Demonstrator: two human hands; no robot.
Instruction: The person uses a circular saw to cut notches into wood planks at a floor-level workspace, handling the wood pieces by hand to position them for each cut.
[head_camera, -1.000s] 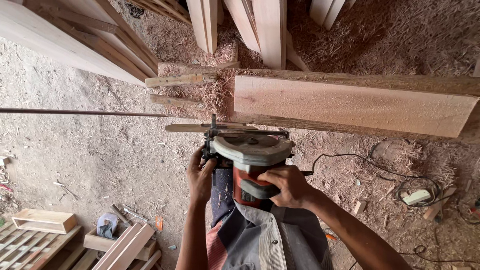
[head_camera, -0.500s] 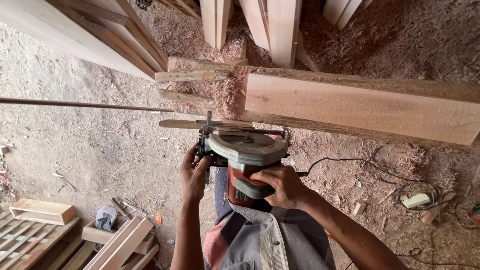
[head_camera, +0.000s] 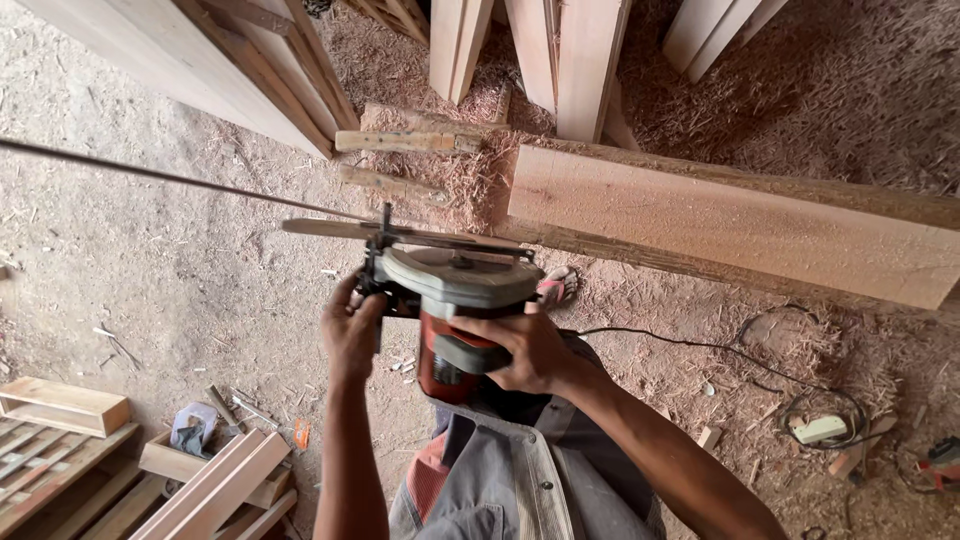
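A red and grey circular saw is held up in front of me, over a thin wooden strip that reaches left into a long narrow sliver. My right hand grips the saw's rear handle. On the saw's left side, by the front knob and guard, my left hand is closed. A wide pale plank lies just behind and to the right of the saw, resting over a heap of shavings.
Boards lean upright at the back and upper left. Short wood offcuts lie on shavings. A small wooden box frame and stacked slats sit lower left. A black cord runs to a white socket block on the sawdust floor.
The saw and both hands stay together on the thin strip; the view has tilted slightly, shifting the plank and boards a little within the picture.
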